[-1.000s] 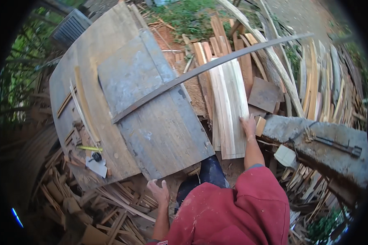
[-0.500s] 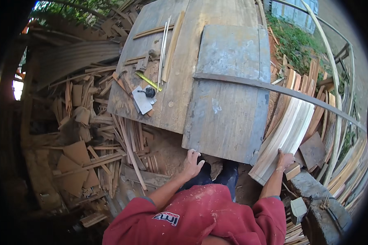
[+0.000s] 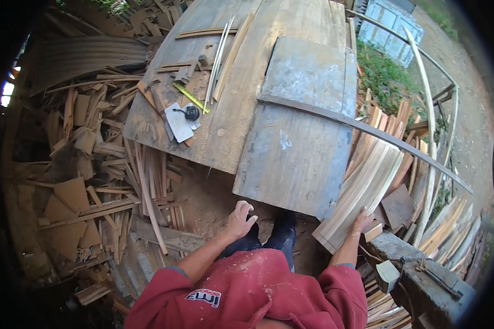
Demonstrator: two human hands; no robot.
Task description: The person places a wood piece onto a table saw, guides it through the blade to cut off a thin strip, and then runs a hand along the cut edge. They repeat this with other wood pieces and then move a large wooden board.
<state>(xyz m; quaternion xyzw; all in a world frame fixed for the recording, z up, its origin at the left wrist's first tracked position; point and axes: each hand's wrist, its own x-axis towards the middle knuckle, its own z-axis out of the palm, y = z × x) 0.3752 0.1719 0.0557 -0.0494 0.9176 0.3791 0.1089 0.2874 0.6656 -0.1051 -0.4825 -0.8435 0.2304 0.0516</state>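
Note:
My left hand [image 3: 239, 220] is just below the near edge of a worn grey board [image 3: 296, 159]. Its fingers are half bent, the thumb stands apart, and nothing shows in it. On the right, my right hand [image 3: 363, 220] grips the near right edge of a long, pale wooden plank [image 3: 362, 186]. The plank slants away beside the grey board, and its far end passes by a long dark strip [image 3: 368, 129]. That strip lies across the grey board and sticks out to the right. My right fingertips are partly hidden at the plank's edge.
The grey board rests on a wooden worktable [image 3: 225, 131] holding a yellow tape measure [image 3: 191, 98], a hammer [image 3: 156, 96] and thin sticks [image 3: 218, 60]. Wood scraps [image 3: 99, 137] are heaped at left. A rough block [image 3: 422, 268] stands at lower right, near a pole railing [image 3: 427, 109].
The whole view has shifted, so the worktable sits further left. My left hand has come slightly off the grey board's near edge. My right hand keeps its place on the plank.

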